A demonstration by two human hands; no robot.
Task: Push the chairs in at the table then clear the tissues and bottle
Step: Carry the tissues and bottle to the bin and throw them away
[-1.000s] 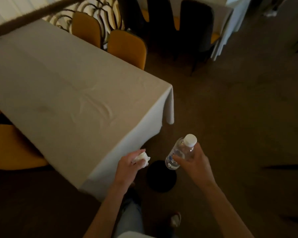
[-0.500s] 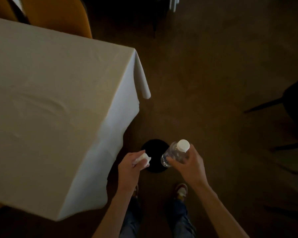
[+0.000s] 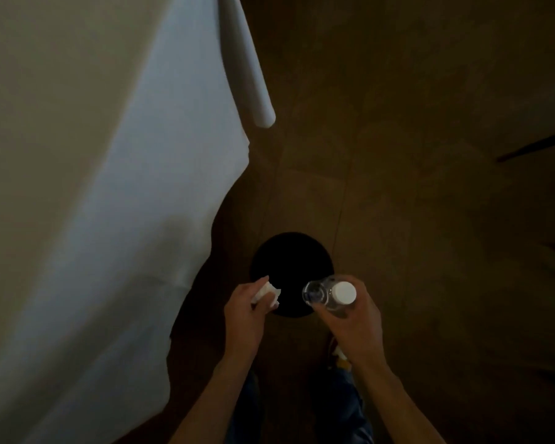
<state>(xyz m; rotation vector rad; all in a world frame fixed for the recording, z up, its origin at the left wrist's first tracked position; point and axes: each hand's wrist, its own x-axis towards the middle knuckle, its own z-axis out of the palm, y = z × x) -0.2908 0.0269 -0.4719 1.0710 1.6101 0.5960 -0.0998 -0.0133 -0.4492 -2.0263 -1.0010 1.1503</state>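
1. Where the dim light falls from above, shows a brown floor (image 3: pixel 414 123) of large faintly seamed tiles, with a white cloth (image 3: pixel 116 174) draped over the desk filling the left half, its pointed corner hanging down near the top.
2. Shows a round black bin (image 3: pixel 289 261) on the floor just beside the hanging cloth, seen from straight above.
3. Leaves the inside of the bin as pure black, with no contents or depth to be made out.
4. Cuts off the desk top at the left and upper edges; hides anything under the cloth.
5. Shows a thin dark bar (image 3: pixel 535 149) at the right edge, too cut off to identify.
6. Shows blue trouser legs and part of a shoe (image 3: pixel 338 352) below the arms, mostly hidden by the right wrist.
7. Left hand (image 3: pixel 244 318): fingers curled tight round a crumpled white tissue (image 3: pixel 268 291), which pokes out over the bin's left rim.
8. Right hand (image 3: pixel 354 318): fingers wrapped round a clear bottle (image 3: pixel 324 293) with a white cap (image 3: pixel 343 292), base pointing away toward the bin, held above its near right rim.
9. Keeps both hands close together but apart, neither touching the bin.
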